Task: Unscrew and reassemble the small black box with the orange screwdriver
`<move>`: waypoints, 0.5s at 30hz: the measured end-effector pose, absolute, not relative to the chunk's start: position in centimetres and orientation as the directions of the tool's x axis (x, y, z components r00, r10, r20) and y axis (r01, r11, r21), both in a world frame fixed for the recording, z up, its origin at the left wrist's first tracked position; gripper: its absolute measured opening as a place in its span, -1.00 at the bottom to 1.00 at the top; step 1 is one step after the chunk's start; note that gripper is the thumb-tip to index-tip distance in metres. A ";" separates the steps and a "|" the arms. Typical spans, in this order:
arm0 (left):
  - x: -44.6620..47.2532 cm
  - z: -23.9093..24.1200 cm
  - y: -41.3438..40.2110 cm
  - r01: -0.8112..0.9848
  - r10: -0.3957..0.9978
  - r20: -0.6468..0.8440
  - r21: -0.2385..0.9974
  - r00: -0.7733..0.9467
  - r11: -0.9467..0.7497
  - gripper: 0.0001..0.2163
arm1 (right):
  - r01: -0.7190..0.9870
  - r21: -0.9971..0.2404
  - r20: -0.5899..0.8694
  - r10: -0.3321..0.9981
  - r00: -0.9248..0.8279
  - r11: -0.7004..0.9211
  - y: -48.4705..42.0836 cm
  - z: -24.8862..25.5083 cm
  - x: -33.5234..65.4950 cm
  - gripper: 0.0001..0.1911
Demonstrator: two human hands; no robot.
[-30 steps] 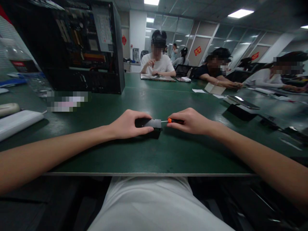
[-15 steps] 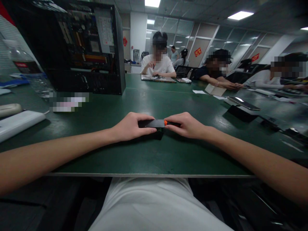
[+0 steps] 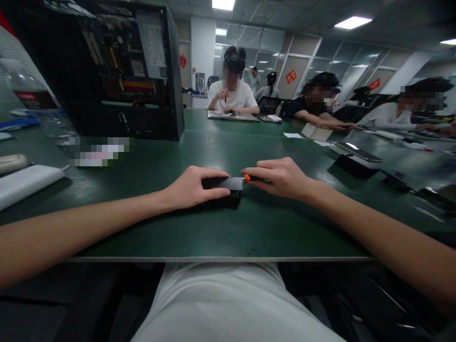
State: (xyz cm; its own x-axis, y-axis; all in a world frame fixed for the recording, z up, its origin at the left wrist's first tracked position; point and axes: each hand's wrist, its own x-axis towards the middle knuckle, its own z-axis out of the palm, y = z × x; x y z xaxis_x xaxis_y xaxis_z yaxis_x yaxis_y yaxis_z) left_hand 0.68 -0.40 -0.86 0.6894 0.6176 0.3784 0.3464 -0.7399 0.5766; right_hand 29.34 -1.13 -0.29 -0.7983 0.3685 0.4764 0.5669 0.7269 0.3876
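Observation:
My left hand [image 3: 194, 187] grips a dark, box-shaped device [image 3: 233, 184] just above the green table, thumb on the near side and fingers behind it. A bit of green circuit board shows along its near right side; its exact kind I cannot tell. In my right hand [image 3: 283, 178] is a screwdriver [image 3: 247, 178] with an orange and black handle, held level between thumb and fingers. Its short metal shaft points left at the right end of the device. Whether the tip touches is too small to make out.
An opened black computer case [image 3: 131, 76] stands at the back left, with a plastic bottle [image 3: 39, 104] beside it. A white power strip-like bar [image 3: 32, 185] lies at the left. Black boxes [image 3: 356, 164] lie to the right. Several people sit around the table [image 3: 213, 232].
My right hand has lifted its fingers slightly and shifted on the screwdriver. More of the metal shaft shows between handle and device. My left hand stays nearly still.

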 end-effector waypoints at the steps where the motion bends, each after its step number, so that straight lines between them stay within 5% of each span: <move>1: 0.7 -0.9 -0.4 0.345 0.615 0.379 0.575 0.691 -0.742 -0.58 | 0.566 0.371 0.472 0.375 -0.798 0.736 -0.9 -0.5 29.5 -0.60; 7: 0.7 -0.9 -0.3 0.354 0.611 0.375 0.561 0.697 -0.748 -0.60 | 0.543 0.254 0.416 0.416 -0.808 0.800 0.1 -1.1 30.1 -0.63; 15: 0.8 -1.0 -0.4 0.334 0.575 0.392 0.531 0.718 -0.779 -0.58 | 0.562 0.275 0.460 0.406 -0.789 0.780 -0.5 -0.3 29.9 -0.67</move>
State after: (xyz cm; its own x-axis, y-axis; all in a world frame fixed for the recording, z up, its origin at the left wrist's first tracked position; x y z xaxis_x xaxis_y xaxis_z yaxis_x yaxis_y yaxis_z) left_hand 0.83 -0.41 -0.99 0.7181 0.5750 0.3920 0.3337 -0.7789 0.5310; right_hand 29.89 -0.48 -0.28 -0.7895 0.4063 0.4600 0.5617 0.7804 0.2747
